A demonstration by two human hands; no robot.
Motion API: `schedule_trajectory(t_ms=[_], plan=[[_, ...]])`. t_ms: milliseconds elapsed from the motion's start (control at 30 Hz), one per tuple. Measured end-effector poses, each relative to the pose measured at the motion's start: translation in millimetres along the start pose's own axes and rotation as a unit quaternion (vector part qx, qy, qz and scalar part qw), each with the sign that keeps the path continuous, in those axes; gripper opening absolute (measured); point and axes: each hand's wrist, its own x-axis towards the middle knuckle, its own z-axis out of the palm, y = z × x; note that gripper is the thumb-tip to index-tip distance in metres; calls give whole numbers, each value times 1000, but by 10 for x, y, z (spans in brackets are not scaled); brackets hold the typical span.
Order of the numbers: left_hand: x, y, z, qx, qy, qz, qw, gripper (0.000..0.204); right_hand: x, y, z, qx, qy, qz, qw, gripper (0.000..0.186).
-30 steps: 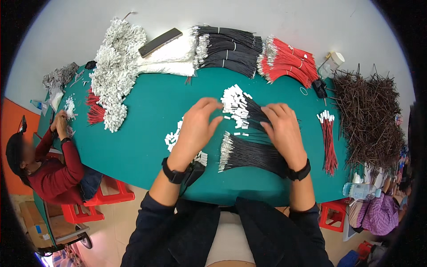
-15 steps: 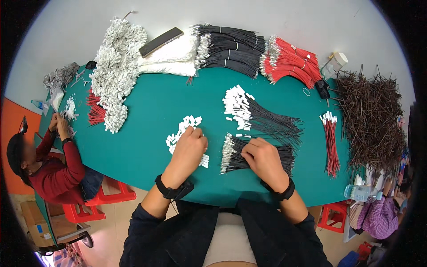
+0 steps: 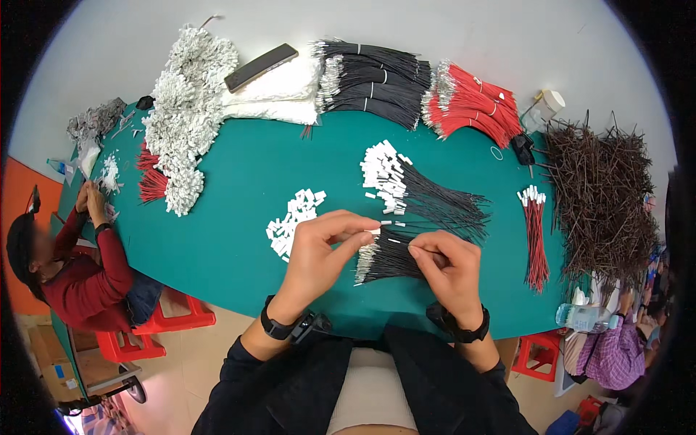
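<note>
My left hand [image 3: 319,250] pinches a small white connector [image 3: 373,231] between thumb and forefinger. My right hand [image 3: 448,267] pinches the end of a thin black wire [image 3: 397,241] that points toward that connector. Both hands hover over a bundle of black wires with bare metal ends [image 3: 384,262] on the green table [image 3: 239,181]. A small heap of loose white connectors [image 3: 293,215] lies just left of my left hand. Behind my hands lies a fan of black wires fitted with white connectors [image 3: 413,188].
Large bundles of white [image 3: 192,109], black [image 3: 373,80] and red wires [image 3: 467,101] line the far edge, with a dark phone [image 3: 259,67] on the white ones. A brown wire heap [image 3: 602,196] and a small red bundle [image 3: 535,228] lie right. A person in red [image 3: 80,268] sits left.
Both hands pulled back from the far fanned wires toward me. They have since risen and come together, the left now holding a connector and the right a single wire.
</note>
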Motion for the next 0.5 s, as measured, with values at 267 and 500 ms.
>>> schedule_trajectory(t_ms=[267, 500], plan=[[-9, -24, 16, -105, -16, -69, 992, 17, 37, -60, 25, -89, 50, -102, 990, 13], [-25, -38, 24, -103, -8, -79, 992, 15, 47, -80, 15, -92, 52, -118, 987, 14]])
